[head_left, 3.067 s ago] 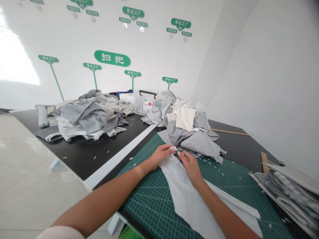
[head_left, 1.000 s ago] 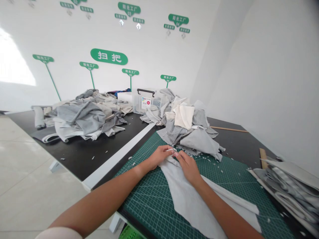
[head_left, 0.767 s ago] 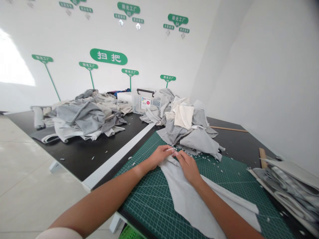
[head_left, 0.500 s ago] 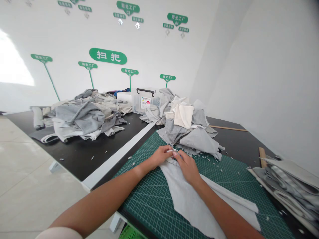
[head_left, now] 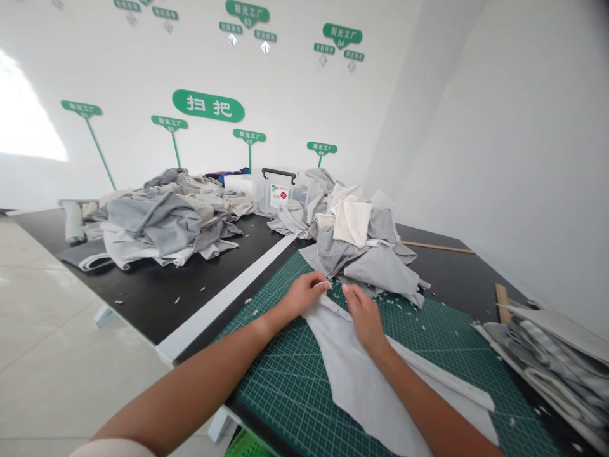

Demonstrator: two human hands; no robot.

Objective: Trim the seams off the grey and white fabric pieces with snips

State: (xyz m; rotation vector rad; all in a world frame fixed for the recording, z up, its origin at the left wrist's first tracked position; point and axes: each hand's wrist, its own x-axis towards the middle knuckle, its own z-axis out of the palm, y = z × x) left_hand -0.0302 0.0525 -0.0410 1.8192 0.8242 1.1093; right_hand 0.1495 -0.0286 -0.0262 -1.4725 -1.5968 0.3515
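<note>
A long piece of light grey cloth (head_left: 352, 374) lies across a green cutting mat (head_left: 271, 365), its near part running under my right forearm. My left hand (head_left: 307, 294) pinches the far end of this cloth between thumb and fingers. A short way to the right, my right hand (head_left: 365, 315) is over the cloth's edge, thumb and forefinger pressed together at the tips. Whether anything small sits in that pinch I cannot make out. Small pale scraps (head_left: 375, 298) are scattered on the mat beyond the hands.
Heaped grey and cream cloths (head_left: 361, 247) lie just past my hands, with another heap (head_left: 157, 219) at the left. A clear plastic box (head_left: 264, 193) with a dark handle stands at the back. Folded cloths (head_left: 556, 362) are stacked at right, near a wooden strip (head_left: 502, 301).
My hands were together at the cloth's end. Now the right hand has drawn a little away to the right, leaving a gap, while the left keeps its pinch.
</note>
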